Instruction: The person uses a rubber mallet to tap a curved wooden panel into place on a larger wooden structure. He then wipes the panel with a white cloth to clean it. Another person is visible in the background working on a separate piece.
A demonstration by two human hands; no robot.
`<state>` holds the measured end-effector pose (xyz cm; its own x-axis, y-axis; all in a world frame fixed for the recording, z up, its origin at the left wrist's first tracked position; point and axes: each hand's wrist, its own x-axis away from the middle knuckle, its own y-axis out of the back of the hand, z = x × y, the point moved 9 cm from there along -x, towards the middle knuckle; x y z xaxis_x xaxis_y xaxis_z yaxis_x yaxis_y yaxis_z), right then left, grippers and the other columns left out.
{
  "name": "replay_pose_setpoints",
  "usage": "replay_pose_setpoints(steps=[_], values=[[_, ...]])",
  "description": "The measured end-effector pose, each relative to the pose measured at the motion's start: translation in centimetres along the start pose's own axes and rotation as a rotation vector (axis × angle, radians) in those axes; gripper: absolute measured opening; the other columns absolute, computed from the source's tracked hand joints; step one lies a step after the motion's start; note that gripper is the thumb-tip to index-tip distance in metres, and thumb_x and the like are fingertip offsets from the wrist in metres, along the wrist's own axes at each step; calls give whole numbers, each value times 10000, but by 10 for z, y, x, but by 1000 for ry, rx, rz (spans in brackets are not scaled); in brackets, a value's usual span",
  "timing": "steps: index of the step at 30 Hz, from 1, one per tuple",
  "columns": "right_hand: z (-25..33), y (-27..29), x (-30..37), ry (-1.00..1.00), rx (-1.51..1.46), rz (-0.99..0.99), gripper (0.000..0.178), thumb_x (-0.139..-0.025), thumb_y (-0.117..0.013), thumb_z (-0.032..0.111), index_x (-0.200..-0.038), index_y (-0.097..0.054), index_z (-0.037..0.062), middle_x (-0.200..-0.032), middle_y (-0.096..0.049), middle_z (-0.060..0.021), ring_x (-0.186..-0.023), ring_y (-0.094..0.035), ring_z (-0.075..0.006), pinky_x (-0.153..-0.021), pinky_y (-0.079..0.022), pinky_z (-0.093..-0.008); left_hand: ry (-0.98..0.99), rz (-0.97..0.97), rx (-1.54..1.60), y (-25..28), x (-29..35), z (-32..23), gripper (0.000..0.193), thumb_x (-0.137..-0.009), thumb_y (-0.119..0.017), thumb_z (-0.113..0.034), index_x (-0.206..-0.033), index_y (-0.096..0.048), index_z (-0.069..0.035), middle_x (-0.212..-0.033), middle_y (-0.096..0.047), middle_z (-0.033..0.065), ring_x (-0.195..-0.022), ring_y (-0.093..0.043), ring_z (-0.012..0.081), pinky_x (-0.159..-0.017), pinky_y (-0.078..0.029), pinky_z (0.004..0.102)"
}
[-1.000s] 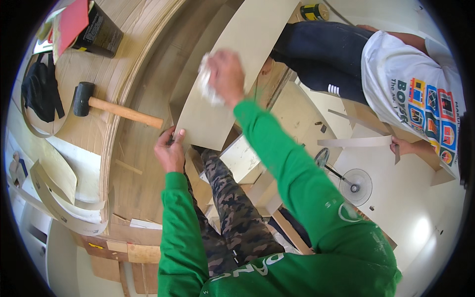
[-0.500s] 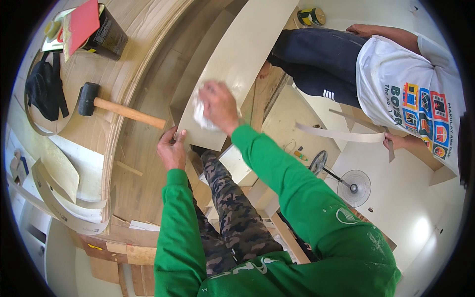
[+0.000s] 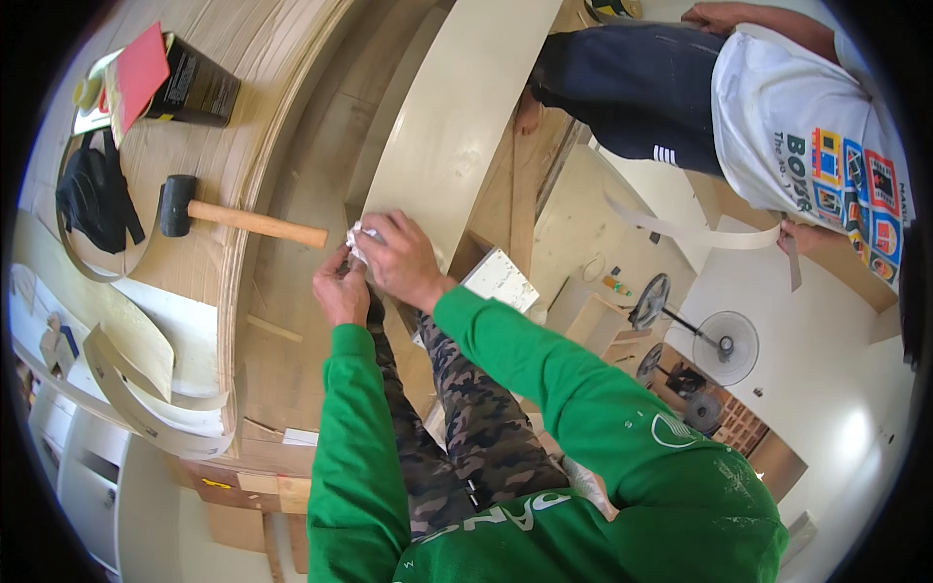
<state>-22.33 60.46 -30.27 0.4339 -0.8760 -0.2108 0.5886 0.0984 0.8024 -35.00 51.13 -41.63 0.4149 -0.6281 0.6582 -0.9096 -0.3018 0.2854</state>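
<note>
My right hand (image 3: 406,267) is closed round a crumpled white rag (image 3: 358,241) at the near left corner of a long, smooth cream panel (image 3: 442,126). Right beside it, my left hand (image 3: 342,291) has its thumb and fingers pinched together, close against the rag. What lies between those left fingertips is hidden. The panel stretches away from me towards the top of the view, and its surface looks glossy.
A black-headed mallet (image 3: 255,222) lies on the curved wooden counter (image 3: 277,58) to the left, near a dark can (image 3: 199,87) and a black bag (image 3: 97,199). Far right, another person (image 3: 797,126) holds a pale strip (image 3: 700,233). A fan (image 3: 724,347) stands beyond.
My right hand has moved from the panel's top face down and left to its near corner, bringing the rag next to my left hand. The co-worker's strip has shifted slightly right in view.
</note>
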Motion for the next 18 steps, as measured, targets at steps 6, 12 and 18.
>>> replay_pose_setpoints(steps=[6,12,18], values=[[-29,32,24,-225,-227,-1,143,-908,-804,133,-1040,-793,78,-1082,-667,-79,-1065,-666,-308,-894,-572,-422,-97,95,106,-6,-2,-11,480,-953,-875,-198,-1352,-761,45,-895,-780,125,-759,-649,117,-738,-553,343],[-69,78,174,-877,-327,109,140,-1006,-766,196,-1021,-752,58,-955,-748,-133,-912,-742,-364,-807,-597,-467,-275,71,-550,-10,19,-55,491,-977,-839,-222,-1417,-727,-35,-1158,-810,178,-923,-766,271,-850,-590,435],[-83,61,270,-1324,-561,222,112,-1002,-769,198,-1086,-733,134,-895,-784,-114,-833,-761,-362,-735,-585,-470,-550,37,-955,-32,52,-97,677,-917,-857,-189,-1545,-620,-105,-1584,-606,179,-1400,-586,401,-1156,-492,504]])
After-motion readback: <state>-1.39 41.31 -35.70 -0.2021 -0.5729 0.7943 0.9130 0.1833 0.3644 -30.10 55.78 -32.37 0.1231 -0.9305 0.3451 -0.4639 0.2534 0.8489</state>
